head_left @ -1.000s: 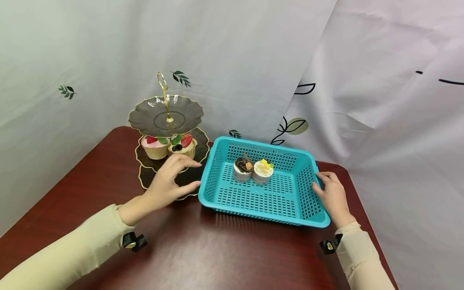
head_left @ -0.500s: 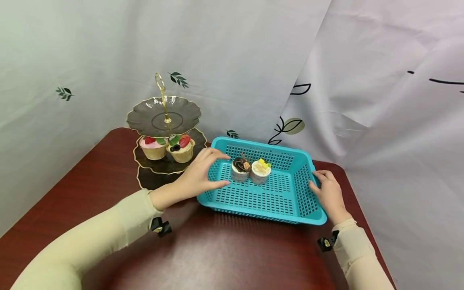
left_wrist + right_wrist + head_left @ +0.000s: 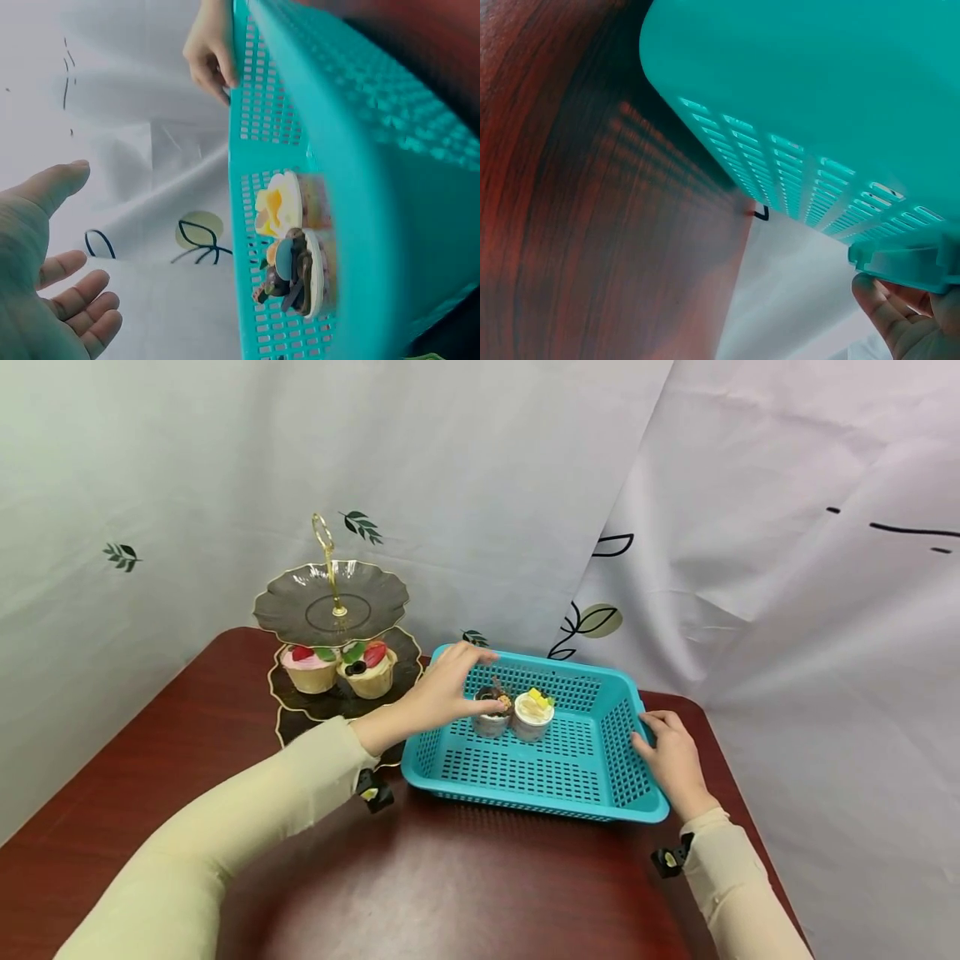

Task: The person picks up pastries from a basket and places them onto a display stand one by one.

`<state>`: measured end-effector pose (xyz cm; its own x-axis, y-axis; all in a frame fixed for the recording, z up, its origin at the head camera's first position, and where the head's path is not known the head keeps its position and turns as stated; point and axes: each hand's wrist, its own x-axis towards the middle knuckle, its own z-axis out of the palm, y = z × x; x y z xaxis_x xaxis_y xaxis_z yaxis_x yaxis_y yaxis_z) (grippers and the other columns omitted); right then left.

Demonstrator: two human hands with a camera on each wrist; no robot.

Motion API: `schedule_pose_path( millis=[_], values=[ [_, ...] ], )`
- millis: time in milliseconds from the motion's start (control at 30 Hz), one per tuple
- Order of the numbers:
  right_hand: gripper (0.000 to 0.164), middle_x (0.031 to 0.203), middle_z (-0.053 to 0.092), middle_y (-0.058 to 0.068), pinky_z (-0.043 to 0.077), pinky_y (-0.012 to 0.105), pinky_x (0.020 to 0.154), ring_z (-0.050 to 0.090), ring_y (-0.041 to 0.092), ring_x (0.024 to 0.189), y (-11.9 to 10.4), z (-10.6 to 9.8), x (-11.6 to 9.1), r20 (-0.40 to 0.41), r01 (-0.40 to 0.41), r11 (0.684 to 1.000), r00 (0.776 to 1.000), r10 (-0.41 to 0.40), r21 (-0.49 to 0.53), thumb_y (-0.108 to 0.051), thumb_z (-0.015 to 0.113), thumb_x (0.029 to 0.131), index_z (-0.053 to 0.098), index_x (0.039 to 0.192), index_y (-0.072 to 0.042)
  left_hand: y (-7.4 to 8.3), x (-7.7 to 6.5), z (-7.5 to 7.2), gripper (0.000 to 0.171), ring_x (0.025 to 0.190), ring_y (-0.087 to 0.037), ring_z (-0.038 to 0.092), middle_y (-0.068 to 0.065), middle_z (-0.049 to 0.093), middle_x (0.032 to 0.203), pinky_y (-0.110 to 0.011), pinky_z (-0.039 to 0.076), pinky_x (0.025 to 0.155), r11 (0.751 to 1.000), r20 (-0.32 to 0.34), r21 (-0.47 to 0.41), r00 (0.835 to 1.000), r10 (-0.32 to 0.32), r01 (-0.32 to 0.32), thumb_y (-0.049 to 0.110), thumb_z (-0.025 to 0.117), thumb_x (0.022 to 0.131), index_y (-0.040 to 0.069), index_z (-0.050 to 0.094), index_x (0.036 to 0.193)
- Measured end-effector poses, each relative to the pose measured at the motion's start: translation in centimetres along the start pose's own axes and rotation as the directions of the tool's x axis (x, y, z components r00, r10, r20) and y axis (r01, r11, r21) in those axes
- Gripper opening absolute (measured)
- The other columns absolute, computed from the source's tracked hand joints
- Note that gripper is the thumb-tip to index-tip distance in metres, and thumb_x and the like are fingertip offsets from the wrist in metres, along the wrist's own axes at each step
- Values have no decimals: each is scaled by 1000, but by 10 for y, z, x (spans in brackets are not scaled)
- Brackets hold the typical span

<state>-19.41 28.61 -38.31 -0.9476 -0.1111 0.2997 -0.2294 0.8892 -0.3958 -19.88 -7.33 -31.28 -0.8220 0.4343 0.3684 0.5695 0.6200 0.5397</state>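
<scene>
My left hand (image 3: 442,693) reaches over the left side of a turquoise plastic basket (image 3: 517,803), thumb and fingers spread apart. Below it sits a chocolate-topped cupcake (image 3: 489,727), partly covered by the thumb in the head view. Beside that cupcake, on the basket floor, is a cream cupcake with yellow pieces on top (image 3: 532,720). In the left wrist view, the left hand (image 3: 41,277) holds nothing and appears apart from both cupcakes. My right hand (image 3: 675,764) grips the basket's right rim; in the right wrist view its fingers (image 3: 881,307) lie under the rim.
A dark three-tier stand with gold edges (image 3: 300,610) rises left of the basket. Its middle tier bears a pink cupcake (image 3: 310,675) and a cream cupcake with fruit (image 3: 369,677). Everything stands on a reddish-brown table (image 3: 450,893), against a pale leaf-patterned cloth (image 3: 480,510).
My left hand has moved right, from beside the stand to above the chocolate-topped cupcake in the basket. The right hand stays on the rim. The head view has shifted slightly.
</scene>
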Motion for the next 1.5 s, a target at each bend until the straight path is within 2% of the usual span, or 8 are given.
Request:
schedule_pose_path(
  millis=[267,467,633,867,1133,1233,1367,1500],
  values=[
    [43,128,49,25,47,56,92,54,42,112,-1,1,-1,7,-10,1000,1000,10,5,-12,59,94,52,130,10,-10,27,9,67,115,-31,49,-15,54,123,-46,41,96,997,54,0,995,-81,81,40,75,82,7,50,135],
    [43,127,49,25,48,56,92,54,42,112,-1,0,-1,-6,-9,1000,1000,9,3,-12,60,93,53,130,9,-12,47,10,71,120,-30,48,-13,53,127,-47,39,101,996,68,-12,994,-82,83,42,74,82,7,47,138],
    [43,127,49,25,48,56,92,55,42,111,-1,0,-1,-6,-14,1000,1000,14,3,-12,59,93,53,130,9,-20,57,19,74,122,-27,46,-11,51,131,-47,39,102,993,127,-51,987,-96,104,44,74,81,9,45,140],
    [43,129,48,24,47,56,93,53,41,113,0,1,0,10,-31,1000,999,31,4,-13,59,94,52,131,8,-39,63,38,76,122,-26,48,-13,50,133,-45,43,100,988,228,-61,965,-128,145,46,75,80,9,45,140],
    [43,127,49,24,47,56,93,53,41,113,0,2,1,-5,-20,1000,1000,20,6,-13,60,93,53,130,8,-54,63,53,80,128,-27,46,-14,47,138,-43,42,105,979,339,-29,923,-182,204,43,76,80,4,42,142],
    [43,126,50,24,47,56,93,54,41,112,-1,2,1,-9,-13,1000,1000,13,1,-13,60,93,54,130,9,-58,61,56,83,127,-27,45,-14,48,137,-44,40,105,975,355,14,911,-212,221,44,77,79,5,42,142],
    [43,126,50,24,48,56,92,54,41,111,0,2,1,-16,-8,1000,1000,8,-2,-13,60,93,54,129,9,-62,61,58,85,121,-27,47,-13,51,131,-43,42,101,971,361,42,903,-235,237,44,78,77,4,41,142],
    [43,126,50,24,48,56,92,55,41,111,1,3,1,-18,-10,1000,1000,10,1,-13,61,93,54,129,9,-66,60,60,85,116,-27,50,-13,53,128,-42,45,95,962,377,14,890,-258,273,41,79,78,2,39,143]
  ],
)
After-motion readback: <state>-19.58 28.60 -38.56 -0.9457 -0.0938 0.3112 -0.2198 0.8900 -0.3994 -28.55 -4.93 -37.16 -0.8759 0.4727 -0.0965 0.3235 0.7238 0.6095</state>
